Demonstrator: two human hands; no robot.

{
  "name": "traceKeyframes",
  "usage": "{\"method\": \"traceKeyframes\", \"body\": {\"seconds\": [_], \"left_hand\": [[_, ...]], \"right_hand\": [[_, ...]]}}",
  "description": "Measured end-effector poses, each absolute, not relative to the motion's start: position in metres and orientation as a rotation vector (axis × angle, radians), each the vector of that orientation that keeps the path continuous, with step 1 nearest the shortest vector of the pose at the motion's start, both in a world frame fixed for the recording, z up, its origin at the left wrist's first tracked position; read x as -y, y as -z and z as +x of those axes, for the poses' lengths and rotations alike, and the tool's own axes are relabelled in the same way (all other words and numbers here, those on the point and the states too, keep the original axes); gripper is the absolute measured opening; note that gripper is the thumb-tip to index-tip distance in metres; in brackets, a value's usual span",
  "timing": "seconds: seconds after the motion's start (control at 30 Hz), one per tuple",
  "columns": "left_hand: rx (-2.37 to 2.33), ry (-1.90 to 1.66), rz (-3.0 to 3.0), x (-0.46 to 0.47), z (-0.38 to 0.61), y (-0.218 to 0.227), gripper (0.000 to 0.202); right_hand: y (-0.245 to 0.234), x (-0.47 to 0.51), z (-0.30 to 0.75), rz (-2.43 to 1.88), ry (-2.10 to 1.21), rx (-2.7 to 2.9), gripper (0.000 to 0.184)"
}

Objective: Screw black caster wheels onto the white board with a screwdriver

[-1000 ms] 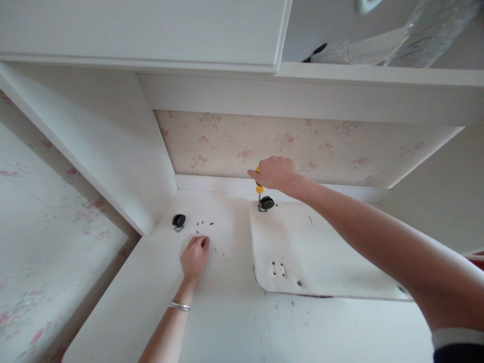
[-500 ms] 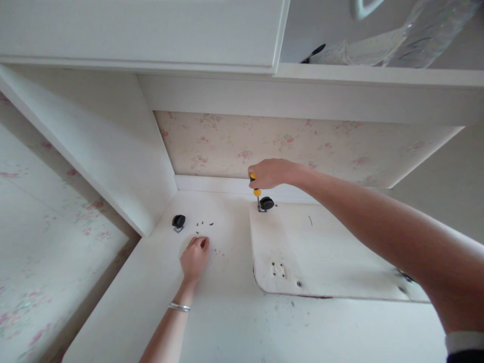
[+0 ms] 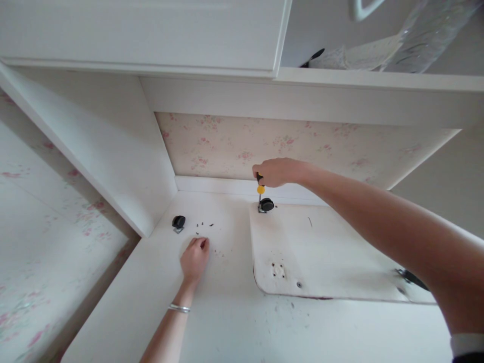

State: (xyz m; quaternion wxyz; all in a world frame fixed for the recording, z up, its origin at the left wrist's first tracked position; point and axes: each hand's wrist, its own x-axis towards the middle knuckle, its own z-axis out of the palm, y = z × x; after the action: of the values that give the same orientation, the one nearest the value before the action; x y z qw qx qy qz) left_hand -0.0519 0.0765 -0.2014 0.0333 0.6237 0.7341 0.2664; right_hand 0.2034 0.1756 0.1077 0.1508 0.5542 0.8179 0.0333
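My right hand is wrapped round a yellow-handled screwdriver held upright over a black caster wheel at the far left corner of a white board. My left hand rests on the white desk surface with its fingers curled together near several small dark screws. Whether a screw is between the fingers I cannot make out. A silver bracelet sits on the left wrist.
A loose black caster lies near the back left corner. Another caster shows at the board's right end under my arm. A white side panel, a floral back wall and an overhead shelf enclose the space.
My right hand has twisted round the screwdriver handle over the caster, and the wrist has dropped lower. The left hand has stayed in place.
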Motion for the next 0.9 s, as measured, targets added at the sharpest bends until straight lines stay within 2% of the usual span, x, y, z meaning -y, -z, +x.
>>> {"method": "traceKeyframes", "body": {"seconds": [0.1, 0.23, 0.57, 0.73, 0.9], "left_hand": [[-2.257, -0.818, 1.916, -0.076, -0.052, 0.202, 0.022], [-2.257, -0.812, 1.912, -0.077, -0.052, 0.201, 0.022], [-2.256, -0.805, 1.907, -0.075, -0.051, 0.198, 0.021], [-2.265, -0.798, 1.895, -0.076, -0.051, 0.199, 0.021], [-2.257, -0.797, 1.913, -0.076, -0.052, 0.202, 0.021]], "right_hand": [[-0.106, -0.174, 0.204, 1.59, -0.125, -2.354, 0.035], [-0.102, -0.17, 0.197, 1.722, -0.217, -2.294, 0.05], [-0.105, -0.173, 0.204, 1.623, -0.142, -2.351, 0.043], [-0.099, -0.172, 0.201, 1.727, -0.243, -2.348, 0.062], [-0.101, -0.17, 0.197, 1.647, -0.198, -2.375, 0.044]]}}
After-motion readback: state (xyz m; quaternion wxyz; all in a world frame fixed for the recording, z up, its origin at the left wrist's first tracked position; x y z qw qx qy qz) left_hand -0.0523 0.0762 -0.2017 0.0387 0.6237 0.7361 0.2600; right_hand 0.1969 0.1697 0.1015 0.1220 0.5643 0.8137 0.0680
